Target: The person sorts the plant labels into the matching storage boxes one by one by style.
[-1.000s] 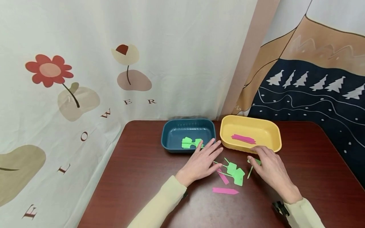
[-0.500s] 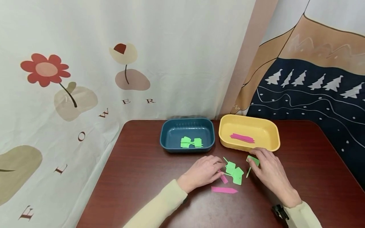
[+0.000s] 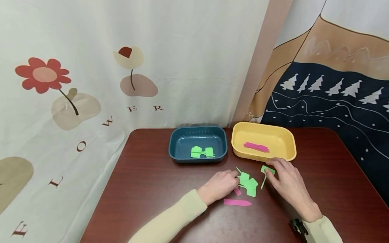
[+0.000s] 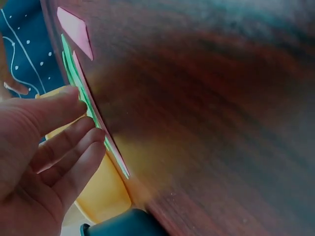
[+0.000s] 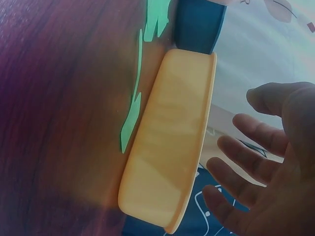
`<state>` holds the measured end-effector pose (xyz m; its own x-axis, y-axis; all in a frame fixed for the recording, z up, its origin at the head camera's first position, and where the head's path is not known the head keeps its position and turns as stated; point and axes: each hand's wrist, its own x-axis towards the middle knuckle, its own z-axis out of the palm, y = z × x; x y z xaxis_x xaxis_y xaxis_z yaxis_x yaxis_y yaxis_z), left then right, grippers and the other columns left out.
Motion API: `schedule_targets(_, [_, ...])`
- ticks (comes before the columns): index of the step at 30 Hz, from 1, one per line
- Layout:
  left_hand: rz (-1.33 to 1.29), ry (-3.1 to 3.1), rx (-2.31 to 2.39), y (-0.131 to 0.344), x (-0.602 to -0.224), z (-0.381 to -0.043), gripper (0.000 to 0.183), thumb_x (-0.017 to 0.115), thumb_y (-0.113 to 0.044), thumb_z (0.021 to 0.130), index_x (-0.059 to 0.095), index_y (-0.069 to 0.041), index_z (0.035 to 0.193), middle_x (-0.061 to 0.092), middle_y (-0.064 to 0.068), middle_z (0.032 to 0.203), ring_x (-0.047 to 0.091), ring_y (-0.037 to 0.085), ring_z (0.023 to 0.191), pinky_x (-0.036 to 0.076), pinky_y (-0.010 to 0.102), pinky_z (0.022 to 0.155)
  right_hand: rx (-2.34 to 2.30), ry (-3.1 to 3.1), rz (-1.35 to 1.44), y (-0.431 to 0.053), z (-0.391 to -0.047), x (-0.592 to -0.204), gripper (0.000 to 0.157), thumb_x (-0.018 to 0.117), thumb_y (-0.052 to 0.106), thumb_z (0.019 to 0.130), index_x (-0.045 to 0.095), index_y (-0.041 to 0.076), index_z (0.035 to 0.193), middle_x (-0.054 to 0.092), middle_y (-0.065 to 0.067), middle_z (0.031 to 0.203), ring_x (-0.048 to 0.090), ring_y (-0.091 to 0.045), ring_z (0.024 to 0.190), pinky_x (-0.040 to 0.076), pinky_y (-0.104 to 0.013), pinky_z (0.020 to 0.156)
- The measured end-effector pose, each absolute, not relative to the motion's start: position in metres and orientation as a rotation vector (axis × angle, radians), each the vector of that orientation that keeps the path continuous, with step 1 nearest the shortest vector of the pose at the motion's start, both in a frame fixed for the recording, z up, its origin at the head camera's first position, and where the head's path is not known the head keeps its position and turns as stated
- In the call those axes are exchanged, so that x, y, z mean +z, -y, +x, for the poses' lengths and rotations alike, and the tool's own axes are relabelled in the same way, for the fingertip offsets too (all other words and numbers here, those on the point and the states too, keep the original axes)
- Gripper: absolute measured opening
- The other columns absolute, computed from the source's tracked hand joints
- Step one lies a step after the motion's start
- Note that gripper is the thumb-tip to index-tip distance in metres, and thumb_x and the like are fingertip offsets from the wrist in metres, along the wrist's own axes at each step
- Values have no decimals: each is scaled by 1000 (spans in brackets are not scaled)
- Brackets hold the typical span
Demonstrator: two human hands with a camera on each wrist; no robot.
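In the head view, my left hand [image 3: 219, 184] is over the left side of several loose green T-shaped plant labels [image 3: 251, 187], with its fingers bent down. Its fingertips overlap a pink pointed label [image 3: 237, 191], whose upper part they hide. The left wrist view has the thumb and fingers [image 4: 74, 167] slightly apart beside the thin edges of the labels. Another pink label [image 3: 237, 202] lies nearer the front. My right hand [image 3: 287, 182] hovers with spread, relaxed fingers above a single green label [image 3: 267, 169]; the right wrist view finds nothing in its grasp.
A blue tray [image 3: 198, 131] at the back holds several green labels [image 3: 203, 152]. Beside it, a yellow tray [image 3: 264, 127] contains stacked pink labels [image 3: 256, 147]. Both stand on the dark red-brown table [image 3: 152, 182], with printed curtains [image 3: 194, 60] behind.
My left hand has drawn back from beside the blue tray, its fingers bending down onto the loose labels and the pink one. The right hand has stayed nearly in place.
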<state>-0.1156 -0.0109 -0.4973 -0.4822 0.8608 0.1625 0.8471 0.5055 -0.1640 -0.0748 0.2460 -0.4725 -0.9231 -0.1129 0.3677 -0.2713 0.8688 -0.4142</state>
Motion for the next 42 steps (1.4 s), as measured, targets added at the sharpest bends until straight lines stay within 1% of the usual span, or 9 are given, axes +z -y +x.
schedule_targets(4, [-1457,2526,114,9,-498,-117,14,76,-10,93,79,-23,90,63,-6,88,60,9,76,53,21,63,672,2696,292,-246,-75,-473,26,78,16,92,72,6,115,66,-15,117,59,-38,111,47,-62,84])
schedule_targets(10, [-1469,2540,173,6,-496,-119,21,76,-8,92,79,-26,83,66,-8,80,62,8,71,53,21,61,670,2658,314,-245,-77,-473,25,80,15,90,72,6,113,66,-13,115,60,-36,108,48,-60,81])
schedule_targets(14, [-1486,2568,204,4,-494,-121,22,74,-7,93,79,-26,82,66,-7,76,63,9,68,53,22,60,670,2653,313,-245,-78,-472,26,80,15,89,72,6,112,66,-14,115,60,-36,108,47,-60,81])
schedule_targets(21, [-1507,2567,236,2,-491,-123,23,74,-6,94,80,-26,84,68,-7,76,64,8,69,54,21,63,675,2659,306,-244,-78,-472,25,80,15,90,73,6,113,66,-13,115,60,-35,108,47,-59,80])
schedule_targets(24, [-1517,2555,235,2,-490,-123,24,74,-5,93,79,-26,81,68,-7,76,64,8,69,54,21,63,678,2663,304,-245,-78,-471,26,80,14,90,73,6,113,66,-13,115,60,-36,108,47,-60,81])
schedule_targets(31, [-1530,2569,222,0,-488,-123,27,73,-3,93,77,-26,79,68,-7,74,63,8,67,53,20,62,684,2649,314,-244,-78,-470,25,78,9,89,73,6,113,66,-12,115,61,-36,109,48,-60,80])
schedule_targets(36, [-1525,2609,190,-5,-486,-124,28,70,-3,94,77,-24,78,68,-6,73,64,9,64,52,20,59,695,2643,319,-243,-79,-470,23,77,9,90,73,7,113,67,-12,115,61,-35,109,48,-60,80])
schedule_targets(42, [-1500,2614,233,-4,-484,-124,29,70,-5,95,75,-26,76,67,-7,74,64,9,65,52,21,58,699,2653,316,-242,-79,-470,22,76,10,91,73,6,113,67,-11,115,61,-35,109,47,-60,80])
